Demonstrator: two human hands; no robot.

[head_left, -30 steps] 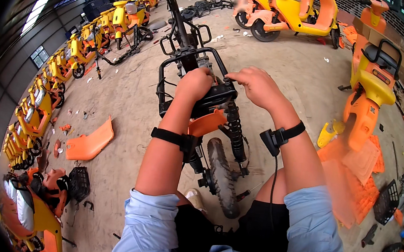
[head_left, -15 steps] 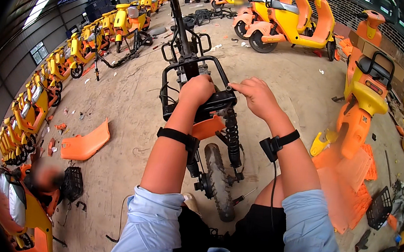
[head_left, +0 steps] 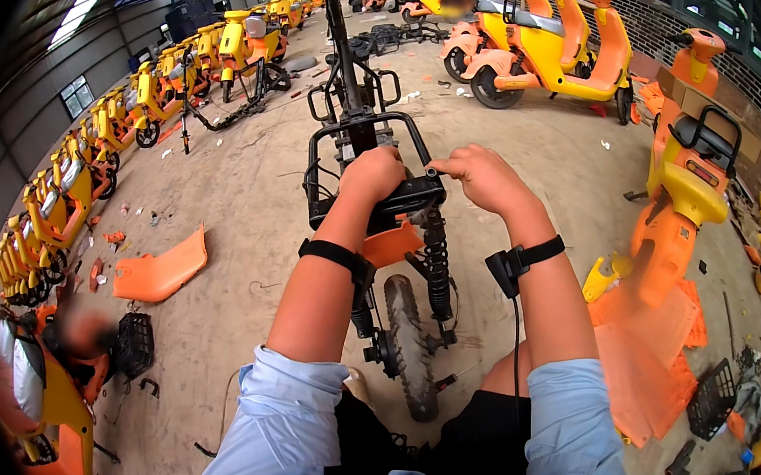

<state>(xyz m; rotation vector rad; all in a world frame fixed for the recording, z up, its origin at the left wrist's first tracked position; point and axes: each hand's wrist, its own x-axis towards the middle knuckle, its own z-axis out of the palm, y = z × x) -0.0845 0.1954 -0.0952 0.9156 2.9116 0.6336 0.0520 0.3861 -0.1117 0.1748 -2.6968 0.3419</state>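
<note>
Barely moved since earlier, with left hand [head_left: 375, 173] at rack [head_left: 411, 196], likely bracing, grip hidden, and right hand [head_left: 486, 179] pinched, contents indiscernible.

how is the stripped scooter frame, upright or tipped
Upright: the stripped scooter frame stands with its near wheel on the floor, shock absorbers and black rack above it.
</note>
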